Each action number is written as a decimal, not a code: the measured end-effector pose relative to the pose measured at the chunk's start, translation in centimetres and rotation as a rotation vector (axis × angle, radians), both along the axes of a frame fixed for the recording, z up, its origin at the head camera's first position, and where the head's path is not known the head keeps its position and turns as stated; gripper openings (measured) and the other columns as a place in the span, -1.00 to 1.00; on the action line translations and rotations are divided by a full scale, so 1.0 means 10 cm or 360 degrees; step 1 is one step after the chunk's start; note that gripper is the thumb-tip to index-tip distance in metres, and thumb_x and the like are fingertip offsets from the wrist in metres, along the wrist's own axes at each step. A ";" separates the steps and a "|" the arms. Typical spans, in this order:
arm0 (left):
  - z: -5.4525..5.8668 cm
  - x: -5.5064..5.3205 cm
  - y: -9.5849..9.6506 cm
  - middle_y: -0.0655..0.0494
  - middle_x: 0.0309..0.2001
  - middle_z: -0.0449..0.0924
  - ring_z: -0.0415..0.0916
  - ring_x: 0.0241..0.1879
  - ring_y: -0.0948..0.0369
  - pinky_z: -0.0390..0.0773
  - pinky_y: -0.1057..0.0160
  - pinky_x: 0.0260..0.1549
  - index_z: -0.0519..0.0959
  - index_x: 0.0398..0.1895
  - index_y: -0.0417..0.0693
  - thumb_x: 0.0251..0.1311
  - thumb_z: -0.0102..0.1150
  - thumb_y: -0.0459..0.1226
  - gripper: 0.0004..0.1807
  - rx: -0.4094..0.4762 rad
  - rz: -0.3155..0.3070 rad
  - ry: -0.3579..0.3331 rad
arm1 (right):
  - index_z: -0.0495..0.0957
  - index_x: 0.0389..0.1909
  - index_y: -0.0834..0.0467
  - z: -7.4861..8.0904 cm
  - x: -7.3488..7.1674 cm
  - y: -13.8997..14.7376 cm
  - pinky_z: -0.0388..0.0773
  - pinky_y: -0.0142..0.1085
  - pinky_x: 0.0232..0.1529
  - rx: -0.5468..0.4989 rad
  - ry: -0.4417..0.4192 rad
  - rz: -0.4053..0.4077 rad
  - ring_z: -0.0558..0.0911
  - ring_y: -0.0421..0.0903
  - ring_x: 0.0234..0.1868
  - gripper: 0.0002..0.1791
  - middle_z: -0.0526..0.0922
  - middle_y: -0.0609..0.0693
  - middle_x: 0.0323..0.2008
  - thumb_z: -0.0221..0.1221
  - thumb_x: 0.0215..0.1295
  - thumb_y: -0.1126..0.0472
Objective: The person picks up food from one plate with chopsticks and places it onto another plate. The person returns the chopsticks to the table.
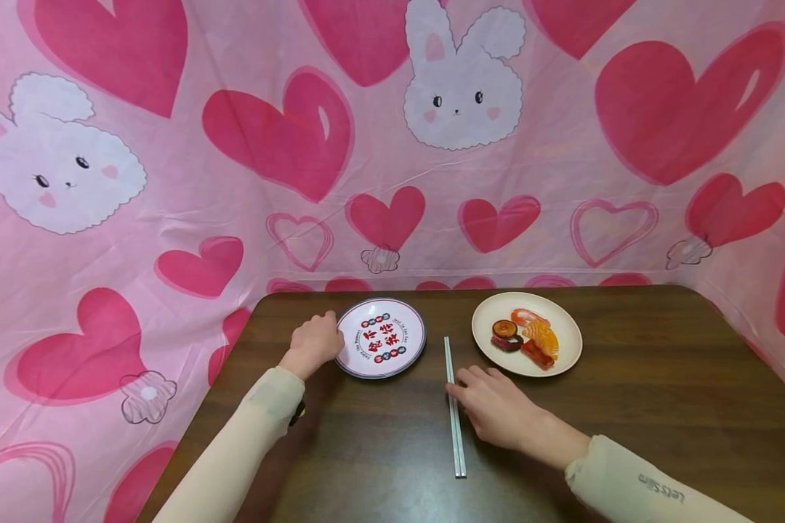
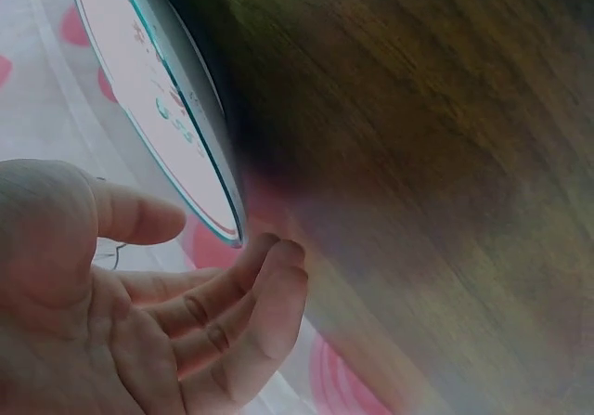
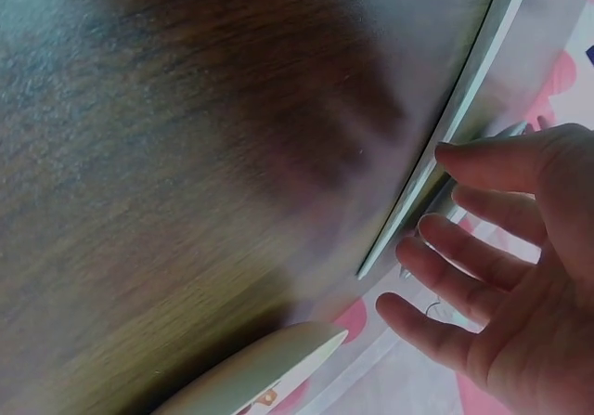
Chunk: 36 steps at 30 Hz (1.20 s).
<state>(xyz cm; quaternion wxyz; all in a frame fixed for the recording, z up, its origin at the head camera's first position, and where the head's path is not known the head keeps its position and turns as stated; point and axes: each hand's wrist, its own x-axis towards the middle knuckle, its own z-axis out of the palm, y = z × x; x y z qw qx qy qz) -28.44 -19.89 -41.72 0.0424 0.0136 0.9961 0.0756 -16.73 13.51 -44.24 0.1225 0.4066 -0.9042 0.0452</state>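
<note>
The left hand [image 1: 315, 341] is at the left edge of a round white plate [image 1: 381, 338] with a dark blue rim and red and blue printed characters, on the far left part of the dark brown wood-grain worktop [image 1: 379, 450]. Its thumb and loosely bent fingers stand parted at the rim, without a clear pinch; whether they touch it cannot be told.

The right hand [image 1: 497, 407] has its fingers spread over a pair of thin, straight, pale grey-green chopsticks [image 1: 456, 436], which lie side by side, running near to far, right of that plate. It seems to grip nothing; contact is uncertain. Beyond it, far right, is a round cream plate [image 1: 493, 316] bearing colourful food pieces [image 1: 541, 338].

The white plate looks stiff, fairly light and smooth, perhaps breakable; its raised rim suits a thumb above and fingers beneath. The chopsticks look light, rigid and liable to roll or slip apart, so a pinch across both around mid-length should keep them together.
</note>
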 end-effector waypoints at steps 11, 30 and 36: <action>-0.06 0.00 -0.02 -0.25 -0.12 0.62 0.55 -0.28 -0.08 0.67 -0.11 -0.18 0.49 0.22 -0.37 0.40 0.18 -0.22 -0.54 0.0075 -0.0048 -0.0039 | 0.71 0.00 0.14 0.01 -0.01 -0.04 0.56 -0.10 -0.31 0.0046 -0.0104 0.0004 0.57 0.01 -0.18 -0.61 0.58 0.02 -0.22 0.46 0.10 0.31; -0.09 -0.03 -0.04 -0.13 -0.34 0.54 0.53 -0.38 -0.01 0.55 0.09 -0.39 0.54 0.12 -0.37 0.43 0.15 -0.23 -0.62 0.0240 0.0003 -0.0144 | 0.70 -0.07 0.11 -0.02 -0.01 -0.07 0.56 -0.10 -0.31 0.0047 -0.0128 0.0017 0.59 0.01 -0.17 -0.70 0.58 0.01 -0.23 0.42 0.15 0.33; -0.10 -0.02 -0.04 -0.12 -0.41 0.51 0.53 -0.51 0.03 0.52 0.15 -0.51 0.52 0.11 -0.37 0.44 0.13 -0.26 -0.65 0.0269 0.0021 -0.0166 | 0.70 -0.13 0.10 -0.03 -0.01 -0.09 0.55 -0.10 -0.33 0.0062 -0.0145 0.0008 0.60 0.01 -0.18 -0.77 0.58 0.00 -0.24 0.41 0.18 0.31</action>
